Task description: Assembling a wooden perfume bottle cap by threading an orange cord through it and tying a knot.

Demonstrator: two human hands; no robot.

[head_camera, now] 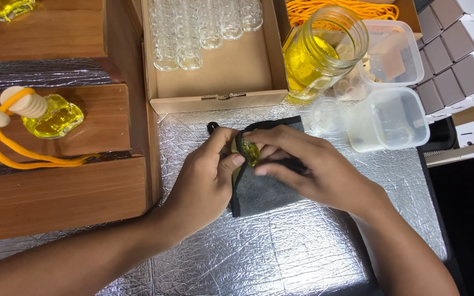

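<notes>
Both hands — left hand (207, 172), right hand (308, 164) — pinch a small yellow-filled bottle (250, 152) inside a dark cloth (261, 189), fingers clamped, over a silver quilted foil mat (303, 246); wooden boards (56, 192) to the left.

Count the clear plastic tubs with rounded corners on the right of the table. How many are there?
2. One tub sits on the foil mat right of the hands; the other tub lies behind it beside the glass jar. More may be hidden.

Over the silver foil mat (303, 246), the left hand (207, 178) and right hand (308, 164) together pinch a small yellow bottle (249, 152) wrapped in a dark cloth (261, 192). Farther off stands a glass jar (322, 52) of yellow liquid.
</notes>
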